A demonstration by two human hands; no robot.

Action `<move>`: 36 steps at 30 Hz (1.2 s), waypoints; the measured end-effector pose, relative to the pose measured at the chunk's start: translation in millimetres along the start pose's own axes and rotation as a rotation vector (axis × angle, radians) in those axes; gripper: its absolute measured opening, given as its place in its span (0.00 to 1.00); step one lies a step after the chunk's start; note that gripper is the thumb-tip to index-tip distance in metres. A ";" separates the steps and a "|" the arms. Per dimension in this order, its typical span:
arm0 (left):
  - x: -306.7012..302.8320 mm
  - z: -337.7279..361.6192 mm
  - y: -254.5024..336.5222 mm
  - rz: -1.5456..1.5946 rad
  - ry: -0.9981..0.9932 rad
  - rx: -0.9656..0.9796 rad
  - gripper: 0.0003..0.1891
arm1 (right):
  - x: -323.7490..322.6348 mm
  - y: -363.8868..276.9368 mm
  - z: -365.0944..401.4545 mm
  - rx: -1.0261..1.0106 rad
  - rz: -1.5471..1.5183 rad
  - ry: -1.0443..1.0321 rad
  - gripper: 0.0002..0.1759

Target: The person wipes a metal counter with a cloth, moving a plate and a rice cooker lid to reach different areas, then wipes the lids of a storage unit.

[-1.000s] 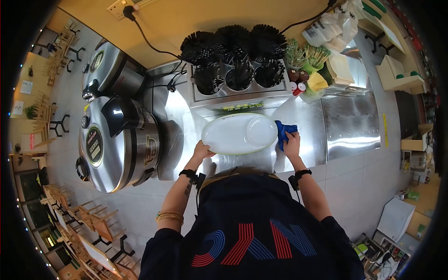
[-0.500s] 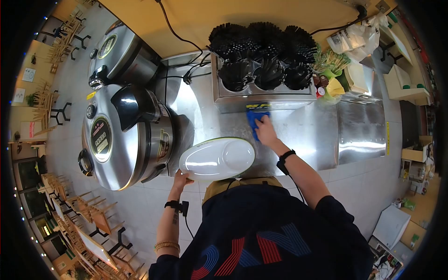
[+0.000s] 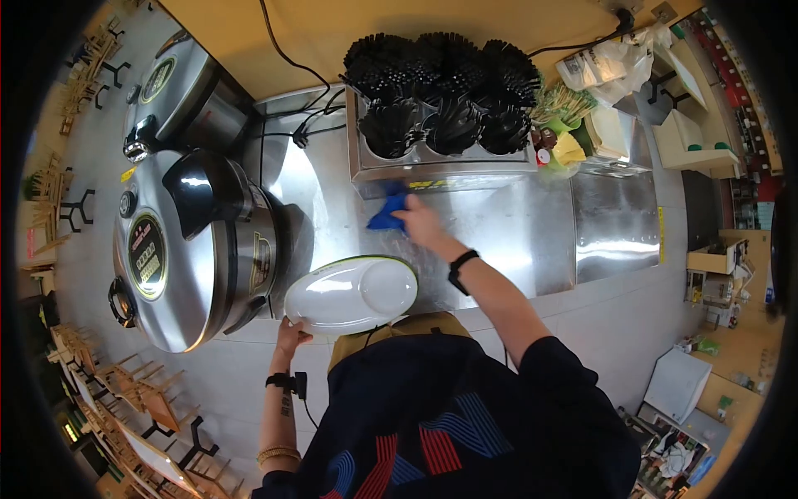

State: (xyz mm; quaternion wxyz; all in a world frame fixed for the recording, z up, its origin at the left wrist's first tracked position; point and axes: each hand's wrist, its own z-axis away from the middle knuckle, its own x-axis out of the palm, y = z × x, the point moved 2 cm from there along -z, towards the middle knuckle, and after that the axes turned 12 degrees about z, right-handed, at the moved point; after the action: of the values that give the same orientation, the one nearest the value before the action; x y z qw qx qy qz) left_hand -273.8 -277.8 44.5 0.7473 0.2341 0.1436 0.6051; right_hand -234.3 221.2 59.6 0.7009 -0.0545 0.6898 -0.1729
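My left hand [image 3: 293, 335] grips the lower left rim of a white oval plate [image 3: 332, 293] with a green edge and a round recess at its right end. The plate is held over the near edge of the steel counter [image 3: 499, 224], close to my waist. My right hand [image 3: 426, 223] is closed on a blue cloth [image 3: 388, 212], slightly blurred, pressed to the counter top. The cloth lies just in front of a steel utensil holder [image 3: 449, 176] filled with black spoons and forks.
Left of the plate stands a large steel rice cooker [image 3: 183, 249], with another cooker [image 3: 191, 91] behind it. Cables [image 3: 301, 137] run across the counter's back. Sauce bottles [image 3: 544, 143] and a plastic bag [image 3: 611, 71] sit at the right.
My right hand has swept the blue cloth leftward along the front of the utensil holder. My left hand keeps its hold on the plate. The whole view has shifted slightly.
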 end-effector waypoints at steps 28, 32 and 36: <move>83.2 23.7 -4.9 0.033 -0.041 -0.097 0.20 | -12.1 25.9 31.8 0.028 -0.055 -0.127 0.27; 79.6 10.0 -12.2 0.084 -0.047 -0.122 0.19 | -17.0 40.7 39.0 0.070 0.017 -0.178 0.26; 84.2 1.1 0.1 0.035 -0.053 -0.075 0.20 | -30.1 112.7 88.2 0.182 0.028 0.007 0.27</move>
State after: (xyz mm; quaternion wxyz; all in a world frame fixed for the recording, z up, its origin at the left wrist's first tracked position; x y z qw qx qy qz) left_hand -254.2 -196.2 51.3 0.7485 0.2243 0.0967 0.6166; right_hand -128.1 321.7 56.4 0.7028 0.0197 0.6745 -0.2253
